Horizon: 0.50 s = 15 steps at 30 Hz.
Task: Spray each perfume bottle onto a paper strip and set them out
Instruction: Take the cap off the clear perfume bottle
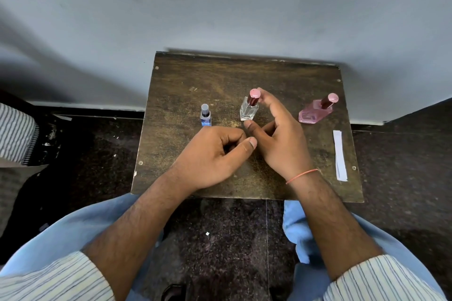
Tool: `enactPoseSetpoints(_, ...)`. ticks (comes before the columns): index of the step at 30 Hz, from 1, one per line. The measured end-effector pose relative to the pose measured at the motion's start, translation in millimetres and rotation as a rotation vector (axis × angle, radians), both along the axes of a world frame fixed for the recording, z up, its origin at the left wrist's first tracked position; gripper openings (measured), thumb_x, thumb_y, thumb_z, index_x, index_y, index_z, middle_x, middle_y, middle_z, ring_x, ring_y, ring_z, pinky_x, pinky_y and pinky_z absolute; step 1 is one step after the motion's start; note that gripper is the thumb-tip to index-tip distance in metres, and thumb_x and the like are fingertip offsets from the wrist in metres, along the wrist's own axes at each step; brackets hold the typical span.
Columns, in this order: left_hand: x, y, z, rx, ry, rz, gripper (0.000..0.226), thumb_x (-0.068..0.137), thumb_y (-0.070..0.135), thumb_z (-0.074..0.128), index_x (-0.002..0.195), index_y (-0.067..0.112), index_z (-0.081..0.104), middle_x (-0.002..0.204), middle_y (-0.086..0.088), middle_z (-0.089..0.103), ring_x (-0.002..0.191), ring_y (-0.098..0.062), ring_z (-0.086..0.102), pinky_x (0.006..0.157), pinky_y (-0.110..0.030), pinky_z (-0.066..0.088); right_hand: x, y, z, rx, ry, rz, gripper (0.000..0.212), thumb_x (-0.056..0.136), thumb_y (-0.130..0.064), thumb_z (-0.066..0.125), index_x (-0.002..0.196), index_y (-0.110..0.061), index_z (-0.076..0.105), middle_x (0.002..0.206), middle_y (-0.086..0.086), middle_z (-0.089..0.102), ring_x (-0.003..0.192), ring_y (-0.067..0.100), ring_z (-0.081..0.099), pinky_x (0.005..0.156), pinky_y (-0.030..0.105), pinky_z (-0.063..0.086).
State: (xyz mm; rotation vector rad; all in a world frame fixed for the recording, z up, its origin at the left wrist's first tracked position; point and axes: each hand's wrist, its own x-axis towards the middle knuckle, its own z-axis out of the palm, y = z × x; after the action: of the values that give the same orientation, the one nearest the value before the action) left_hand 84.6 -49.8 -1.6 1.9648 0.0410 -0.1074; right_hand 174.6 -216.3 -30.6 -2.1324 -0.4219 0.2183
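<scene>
The clear square glass perfume bottle with the dark red stem and pink cap (pixel 249 109) stands upright at the middle of the dark, worn wooden bench (pixel 186 76), between the small blue bottle with a grey cap (pixel 205 116) to its left and the flat pink glass bottle with a pink cap (pixel 316 110), which sits well apart to its right. My right hand (pixel 278 137) is cupped round the clear bottle: its fingers (pixel 265 95) are spread, one fingertip touches the cap from the right and the thumb sits at the bottle's near bottom corner, so I judge this a reach closing into a grip, not yet a firm hold. My left hand (pixel 215 154) rests on the bench just in front of the blue bottle, its fingers curled loosely inward with the thumb out towards the right hand; I cannot tell whether it pinches anything. The white paper strips (pixel 340 154) lie stacked along the bench's right edge, apart from both hands.

To do this step well, I would close thumb and fingers on the glass body rather than the cap, since a cap can pull off, then lift straight up to avoid knocking the blue bottle. The left hand should fetch one strip and hold it clear of the bench before I spray.
</scene>
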Motion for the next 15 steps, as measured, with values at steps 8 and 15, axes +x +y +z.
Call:
enactPoseSetpoints(8,-6.9,3.6,3.6,0.110,-0.104,0.019,0.039,0.102,0.033,0.069,0.066,0.020,0.057,0.053,0.007,0.051,0.048,-0.006,0.044,0.052,-0.024,0.035,1.1,4.1,-5.0,-0.002,0.010,-0.042,0.059,0.098,-0.030,0.075,0.152,-0.044,0.057,0.138,-0.016,0.071,0.056,0.006,0.054,0.064,0.017,0.046)
enactPoseSetpoints(15,-4.6,7.2,3.7,-0.030,-0.167,0.156,0.019,0.101,0.025,0.075,0.084,0.021,0.068,0.061,0.011,0.056,0.049,-0.005,0.045,0.053,-0.020,0.037,-1.2,5.6,-4.2,0.034,0.000,-0.045,0.041,0.098,-0.025,0.079,0.138,-0.028,0.070,0.113,-0.012,0.074,0.060,0.002,0.058,0.061,0.009,0.039)
